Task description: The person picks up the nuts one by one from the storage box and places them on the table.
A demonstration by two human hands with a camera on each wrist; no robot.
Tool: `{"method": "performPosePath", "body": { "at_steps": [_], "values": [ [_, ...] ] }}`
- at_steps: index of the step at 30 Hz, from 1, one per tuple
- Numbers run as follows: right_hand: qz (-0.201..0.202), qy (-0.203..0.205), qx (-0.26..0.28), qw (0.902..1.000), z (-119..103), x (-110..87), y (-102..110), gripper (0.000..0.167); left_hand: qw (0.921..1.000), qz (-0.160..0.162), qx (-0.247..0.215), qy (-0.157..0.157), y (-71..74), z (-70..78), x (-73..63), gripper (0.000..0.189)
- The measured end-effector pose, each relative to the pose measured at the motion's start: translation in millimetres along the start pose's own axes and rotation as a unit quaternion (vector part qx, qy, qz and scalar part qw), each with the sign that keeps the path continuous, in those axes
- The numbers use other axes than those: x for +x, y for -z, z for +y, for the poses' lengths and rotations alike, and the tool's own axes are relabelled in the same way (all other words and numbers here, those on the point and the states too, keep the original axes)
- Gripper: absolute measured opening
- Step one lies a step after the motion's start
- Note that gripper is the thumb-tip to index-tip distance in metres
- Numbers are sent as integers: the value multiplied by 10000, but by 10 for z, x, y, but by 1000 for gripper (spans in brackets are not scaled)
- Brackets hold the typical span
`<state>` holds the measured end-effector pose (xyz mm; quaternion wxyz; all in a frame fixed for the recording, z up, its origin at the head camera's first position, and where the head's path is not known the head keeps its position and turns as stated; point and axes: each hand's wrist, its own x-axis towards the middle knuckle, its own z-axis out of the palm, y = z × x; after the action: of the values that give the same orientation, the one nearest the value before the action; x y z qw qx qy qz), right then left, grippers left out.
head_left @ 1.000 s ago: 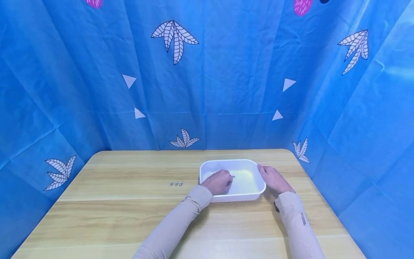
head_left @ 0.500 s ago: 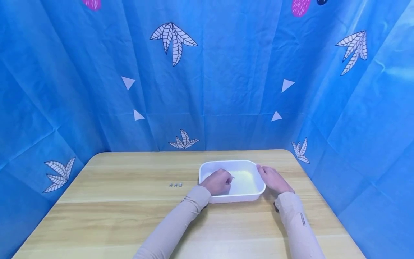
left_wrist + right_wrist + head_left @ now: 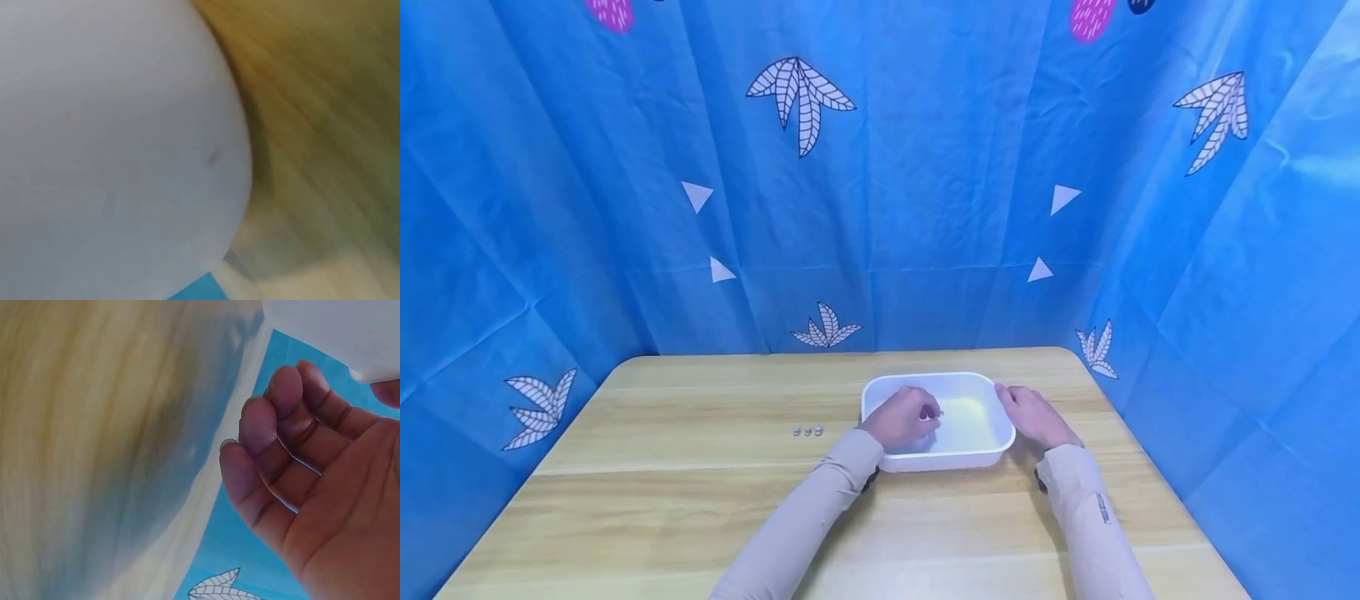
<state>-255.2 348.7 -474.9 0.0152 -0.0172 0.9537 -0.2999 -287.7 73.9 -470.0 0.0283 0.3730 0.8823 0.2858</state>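
A white rectangular tray (image 3: 970,458) stands toward the back right of the table. My left hand (image 3: 901,417) reaches in over its left side, index finger and thumb curved apart with the tray floor showing between them. Beside its index fingertip lies a tiny shiny piece (image 3: 942,413), too small to identify. At the tray's right rim rests my right hand (image 3: 1036,414). The right wrist view shows that hand's fingers (image 3: 287,394) loosely bent below the tray (image 3: 325,331), the thumb near its edge. In the left wrist view the tray wall (image 3: 125,125) hides the left hand.
Three small shiny metal pieces (image 3: 808,432) sit in a row on the wood-grain table (image 3: 700,500), left of the tray. A blue patterned curtain (image 3: 925,208) hangs behind the table and along both sides.
The left index finger and thumb have spread apart, and that hand has shifted slightly left. The right hand stays at the rim. The head view has tilted up a little.
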Motion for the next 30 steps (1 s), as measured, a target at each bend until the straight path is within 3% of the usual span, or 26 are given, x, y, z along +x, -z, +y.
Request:
{"method": "performPosePath", "body": {
  "at_steps": [10, 14, 23, 30],
  "values": [
    [16, -267, -163, 9995, -2, -42, -8, 71, 9996, 125, -125, -233, 145, -12, -107, 10],
    [34, -335, -304, 9990, -15, -33, 9, 71, 9995, 210, -68, -244, 274, -44, -162, 13],
    [649, 138, -1075, 9920, -47, -2, 88, 54, 9983, 528, -232, 16, 675, -129, -330, 15],
    [770, 166, -1221, 9894, -29, -13, 95, 53, 9963, 791, -181, 271, 847, -279, -533, 9]
  ]
}}
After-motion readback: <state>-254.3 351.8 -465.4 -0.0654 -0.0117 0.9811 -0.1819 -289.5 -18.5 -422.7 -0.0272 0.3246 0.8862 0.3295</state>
